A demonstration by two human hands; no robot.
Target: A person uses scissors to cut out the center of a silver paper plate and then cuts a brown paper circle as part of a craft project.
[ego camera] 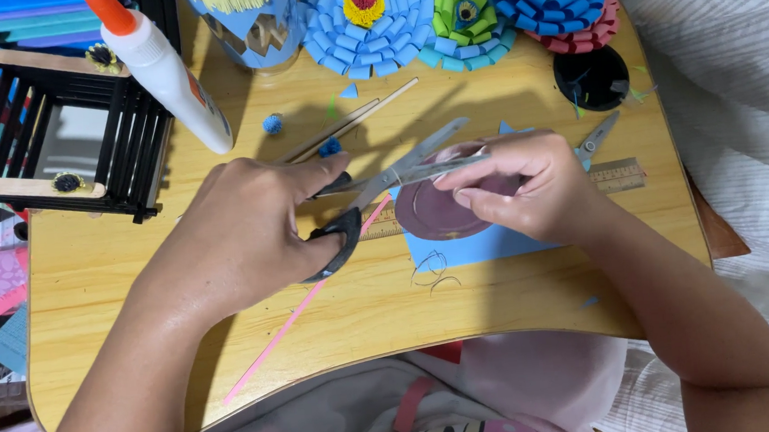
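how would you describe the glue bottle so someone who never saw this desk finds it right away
Start at the wooden table and go to its upper left corner, beside the black slatted rack. The glue bottle lies there tilted, above the left hand. It is the only white bottle, with an orange cap, unlike the paper flowers to its right.
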